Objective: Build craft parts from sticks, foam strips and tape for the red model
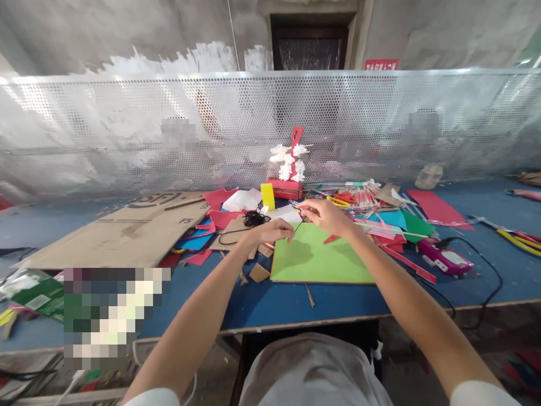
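Over a lime-green sheet (321, 262), my left hand (274, 230) pinches a thin black cord (299, 226). The cord runs up to my right hand (321, 214), whose fingers are closed on it. A small dark-and-white item (295, 203) shows at my right fingertips, too small to name. To the left of my left hand lies a tangled bundle of black cord (255, 218). Behind my hands are a yellow roll (267, 196) and a red stand with white paper flowers (296, 163).
Flattened cardboard (135, 234) covers the table's left part. Coloured paper scraps (386, 219) are strewn to the right. A purple device (446, 256) with a black cable sits near yellow-handled pliers (518, 241). A perforated metal screen (236, 129) runs along the back.
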A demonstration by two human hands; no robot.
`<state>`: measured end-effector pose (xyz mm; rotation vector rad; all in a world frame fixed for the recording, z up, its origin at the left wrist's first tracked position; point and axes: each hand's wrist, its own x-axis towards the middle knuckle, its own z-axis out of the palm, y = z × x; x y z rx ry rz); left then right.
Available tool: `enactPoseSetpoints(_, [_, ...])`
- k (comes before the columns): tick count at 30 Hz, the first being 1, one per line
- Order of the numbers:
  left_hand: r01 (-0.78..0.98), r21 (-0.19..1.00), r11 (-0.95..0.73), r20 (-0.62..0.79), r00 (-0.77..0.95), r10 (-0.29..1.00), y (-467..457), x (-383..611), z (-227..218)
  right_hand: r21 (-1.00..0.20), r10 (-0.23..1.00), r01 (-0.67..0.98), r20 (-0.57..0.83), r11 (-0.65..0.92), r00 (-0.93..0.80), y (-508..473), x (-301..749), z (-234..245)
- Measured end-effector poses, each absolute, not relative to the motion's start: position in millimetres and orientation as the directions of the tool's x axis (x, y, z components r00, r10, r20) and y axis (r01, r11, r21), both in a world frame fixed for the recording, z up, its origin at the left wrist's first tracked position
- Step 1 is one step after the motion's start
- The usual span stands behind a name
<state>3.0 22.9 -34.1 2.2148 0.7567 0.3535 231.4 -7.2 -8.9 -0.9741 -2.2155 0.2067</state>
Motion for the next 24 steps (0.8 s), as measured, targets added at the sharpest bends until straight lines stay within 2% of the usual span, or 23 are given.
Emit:
enactPoseSetpoints(7, [0.515,0.653,-0.555,-0.022,0.746,0.665,34,-8,-42,-0.395,0.65,0.521,0.545,0.757,-0.53,-4,231,-10])
enactPoseSetpoints(12, [0.609,0.571,-0.551,0.053,0.642,0.765,44,-16,-48,-0.338,0.62,0.534,0.572,0.775,-0.537,-2,234,-9])
enactPoseSetpoints(19, [0.89,0.18,-0.42,0.138,0.4,0.906,33,-15,-39,-0.307,0.639,0.589,0.574,0.747,-0.512,0,238,-10])
enactPoseSetpoints(24, [0.89,0.081,-0.448,0.121,0.438,0.891,26,-12,-39,-0.338,0.688,0.625,0.543,0.704,-0.482,-1,238,-11])
